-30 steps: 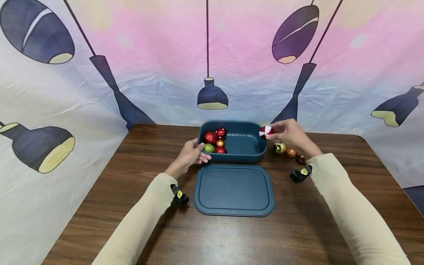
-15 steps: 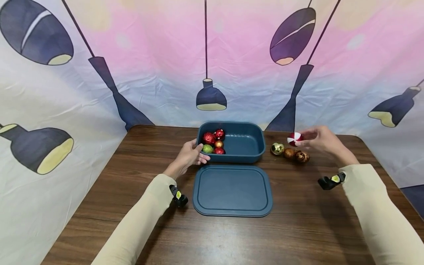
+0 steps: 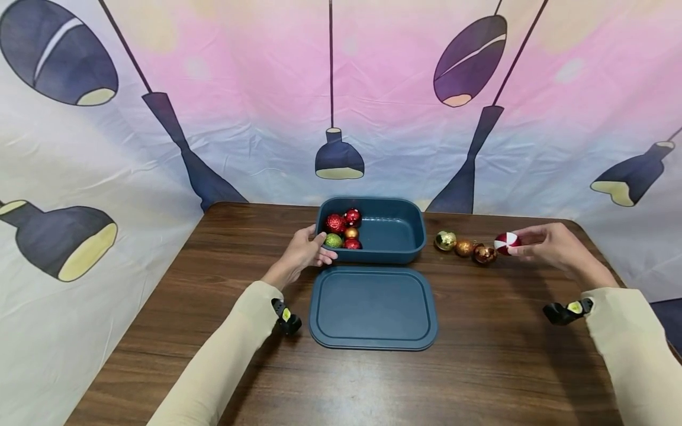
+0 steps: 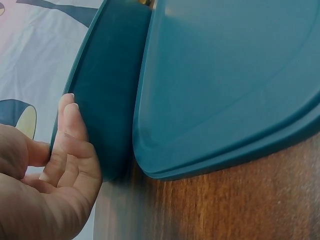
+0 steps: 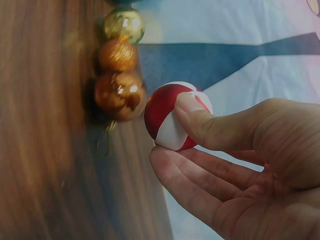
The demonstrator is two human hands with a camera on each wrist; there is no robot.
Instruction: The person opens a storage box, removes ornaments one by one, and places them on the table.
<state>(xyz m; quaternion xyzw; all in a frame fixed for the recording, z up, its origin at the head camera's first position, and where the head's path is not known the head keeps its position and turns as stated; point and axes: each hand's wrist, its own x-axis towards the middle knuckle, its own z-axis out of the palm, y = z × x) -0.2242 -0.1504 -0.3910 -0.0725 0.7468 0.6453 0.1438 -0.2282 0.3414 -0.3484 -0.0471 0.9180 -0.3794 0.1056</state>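
Note:
My right hand (image 3: 558, 248) pinches a red-and-white striped Christmas bauble (image 5: 172, 117) between thumb and fingertips, at the right end of a row of loose baubles. That row holds a shiny gold bauble (image 3: 445, 240), a glittery orange bauble (image 3: 464, 247) and a shiny copper bauble (image 3: 485, 254). With thumb at the rim and fingers along the outside wall, my left hand (image 3: 299, 253) grips the near left corner of a dark blue box (image 3: 380, 256). Inside its left end lie several baubles, among them a textured red bauble (image 3: 335, 223) and a green glitter bauble (image 3: 333, 241).
A matching blue lid (image 3: 373, 307) lies flat on the wooden table (image 3: 341, 390), just in front of the box. Behind the table hangs a cloth backdrop (image 3: 256, 94) printed with lamps. The copper bauble has a small wire hook (image 5: 107, 137).
My right hand has carried the striped bauble from the box's right rim, rightward past the loose baubles and lower, beside the copper one. The left hand has stayed on the box.

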